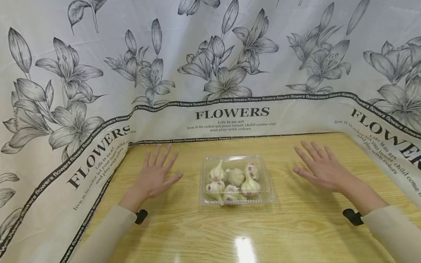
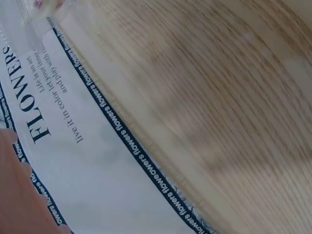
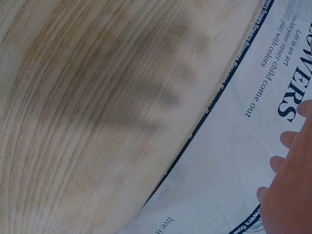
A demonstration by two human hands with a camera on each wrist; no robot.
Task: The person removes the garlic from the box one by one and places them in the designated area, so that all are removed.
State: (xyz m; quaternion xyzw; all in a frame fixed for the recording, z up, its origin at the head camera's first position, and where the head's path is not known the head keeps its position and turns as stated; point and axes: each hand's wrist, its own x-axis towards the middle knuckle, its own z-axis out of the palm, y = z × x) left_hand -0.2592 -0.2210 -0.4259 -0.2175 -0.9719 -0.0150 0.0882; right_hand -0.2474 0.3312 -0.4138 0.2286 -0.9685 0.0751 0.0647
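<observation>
A clear plastic clamshell box (image 1: 265,191) lies on the table, its lid down over several garlic bulbs (image 1: 235,176) with purplish patches. To its left, my left hand (image 1: 154,179) is spread above the wood with straight fingers, touching nothing. On the other side, my right hand (image 1: 318,170) is likewise spread, apart from the box. In the left wrist view, part of the left hand (image 2: 24,195) shows at the lower left edge, and a corner of the box (image 2: 31,24) at the upper left. The right wrist view shows the right hand (image 3: 290,180) at the right edge.
The wood-grain table (image 1: 206,239) is bordered at the back and both sides by a white curtain (image 1: 228,120) with grey lilies and "FLOWERS" lettering. A black wrist device (image 1: 352,217) sits at the right cuff, another black device (image 1: 141,217) at the left.
</observation>
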